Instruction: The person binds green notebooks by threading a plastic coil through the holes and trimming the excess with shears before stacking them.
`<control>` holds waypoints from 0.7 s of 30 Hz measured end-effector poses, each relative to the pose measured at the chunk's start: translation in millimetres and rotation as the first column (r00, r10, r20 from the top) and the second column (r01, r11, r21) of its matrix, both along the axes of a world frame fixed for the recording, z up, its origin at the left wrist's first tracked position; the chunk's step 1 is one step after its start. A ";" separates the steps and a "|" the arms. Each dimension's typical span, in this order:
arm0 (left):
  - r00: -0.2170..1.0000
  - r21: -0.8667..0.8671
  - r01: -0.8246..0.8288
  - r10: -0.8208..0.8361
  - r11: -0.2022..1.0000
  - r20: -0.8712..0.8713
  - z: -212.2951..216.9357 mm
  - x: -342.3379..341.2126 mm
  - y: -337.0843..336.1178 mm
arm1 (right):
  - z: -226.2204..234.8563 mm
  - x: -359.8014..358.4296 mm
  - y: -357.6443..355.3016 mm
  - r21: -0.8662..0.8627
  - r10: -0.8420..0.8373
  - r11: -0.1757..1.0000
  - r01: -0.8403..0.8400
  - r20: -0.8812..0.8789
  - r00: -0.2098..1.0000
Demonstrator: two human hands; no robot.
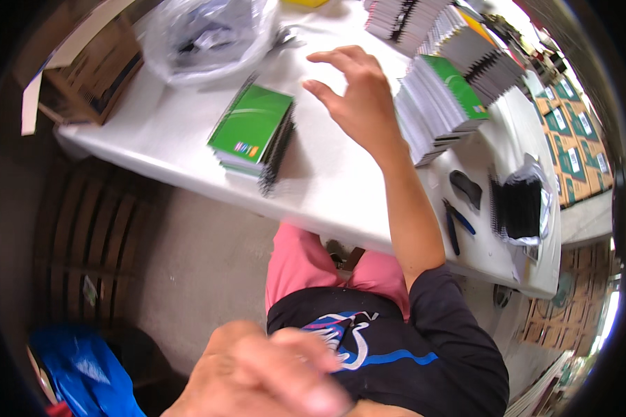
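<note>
My right hand point(358, 94) reaches over the white table, empty, with its thumb and fingers apart. To its left lies a small stack of green-covered spiral notebooks point(254, 121), not touched by the hand. Just right of the hand and wrist stands a taller stack of notebooks point(438, 104) with a green cover on top and page edges showing. My left hand point(257, 375) is raised close to the camera at the lower edge, in front of my dark shirt. It is blurred, its fingers look bent, and whether it holds anything cannot be made out.
A container lined with clear plastic point(212, 42) and a cardboard box point(94, 76) stand at the far left of the table point(327, 198). Pliers point(459, 226), a dark rounded tool point(465, 190) and black binding coils point(522, 208) lie at right. More notebook stacks point(466, 45) stand behind.
</note>
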State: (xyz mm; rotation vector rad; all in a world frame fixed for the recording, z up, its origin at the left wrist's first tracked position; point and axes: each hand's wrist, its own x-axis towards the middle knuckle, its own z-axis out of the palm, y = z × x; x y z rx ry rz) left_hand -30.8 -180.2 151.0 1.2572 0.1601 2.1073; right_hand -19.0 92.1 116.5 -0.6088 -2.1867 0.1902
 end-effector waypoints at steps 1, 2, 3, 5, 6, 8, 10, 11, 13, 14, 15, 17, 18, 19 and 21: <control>0.999 -0.014 0.015 -0.015 1.000 -0.032 3.3 -10.6 0.2 | 12.7 16.8 2.0 0.065 0.006 0.998 -0.003 -0.045 0.999; 0.996 -0.025 0.054 -0.056 0.998 -0.067 9.2 -20.5 -1.4 | 26.2 38.1 10.2 0.128 -0.048 0.990 0.057 -0.069 0.996; 0.978 -0.079 0.128 -0.139 0.989 -0.158 14.7 -34.7 -0.8 | 38.0 59.4 18.4 0.189 -0.086 0.977 0.103 -0.100 0.991; 0.949 0.022 0.297 -0.292 0.955 -0.117 3.2 -42.9 13.5 | 56.1 106.6 41.1 0.126 -0.345 0.926 0.356 -0.101 0.933; 0.924 0.067 0.376 -0.368 0.924 -0.105 -1.7 -43.1 21.2 | 58.0 131.2 59.7 0.093 -0.435 0.892 0.443 -0.095 0.896; 0.897 0.151 0.437 -0.417 0.887 -0.148 -10.1 -35.6 42.2 | 58.2 172.8 92.3 -0.097 -0.556 0.821 0.563 0.092 0.826; 0.853 0.195 0.514 -0.475 0.835 -0.216 -11.8 -22.0 61.6 | 42.1 217.1 129.6 -0.428 -0.394 0.769 0.474 0.266 0.880; 0.838 0.194 0.531 -0.477 0.825 -0.265 -9.0 -17.4 63.8 | 42.4 211.5 133.1 -0.520 -0.288 0.764 0.382 0.255 0.923; 0.847 0.181 0.499 -0.433 0.848 -0.308 -6.4 -10.4 67.1 | 45.9 203.8 140.3 -0.679 -0.074 0.708 0.196 0.204 0.976; 0.864 0.188 0.466 -0.399 0.864 -0.308 -13.9 -9.1 68.1 | 47.3 197.3 146.0 -0.686 -0.043 0.707 0.172 0.202 0.979; 0.865 0.196 0.472 -0.408 0.860 -0.294 -23.5 -3.8 78.6 | 45.7 210.2 150.5 -0.595 -0.143 0.755 0.275 0.259 0.955; 0.864 0.174 0.494 -0.459 0.852 -0.204 -29.4 3.9 99.2 | 48.4 219.2 155.6 -0.392 -0.316 0.811 0.434 0.331 0.889; 0.913 0.049 0.394 -0.384 0.918 -0.135 -34.5 14.2 101.4 | 49.2 216.6 142.3 -0.204 -0.472 0.818 0.538 0.296 0.830; 0.959 -0.082 0.260 -0.267 0.962 -0.091 -33.5 18.6 97.0 | 59.4 199.9 115.3 -0.149 -0.538 0.814 0.562 0.172 0.825; 0.939 -0.381 -0.134 -0.006 0.915 -0.344 -39.5 24.7 117.1 | 60.7 206.2 80.9 -0.195 -0.511 0.849 0.491 -0.067 0.857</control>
